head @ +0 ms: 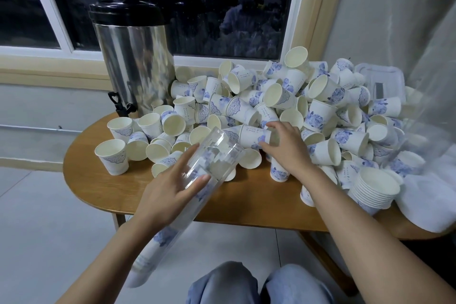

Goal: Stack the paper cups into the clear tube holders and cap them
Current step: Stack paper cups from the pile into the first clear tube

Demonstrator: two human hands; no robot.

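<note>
Clear plastic, the tube holder (217, 150) sits tilted in your left hand (170, 190), fingers and thumb wrapped round its upper part. Its open mouth faces the pile, and nested cups (162, 237) fill its lower end, below the table's edge. Your right hand (286, 148) grips the base of a paper cup (251, 134) lying on its side in the heap of loose cups (320, 106) on the wooden table (246, 205). A steel urn (135, 57) stands at the back left.

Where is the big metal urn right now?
In the head view the metal urn stands at the table's back left, by the window, just left of the paper cup heap.
</note>
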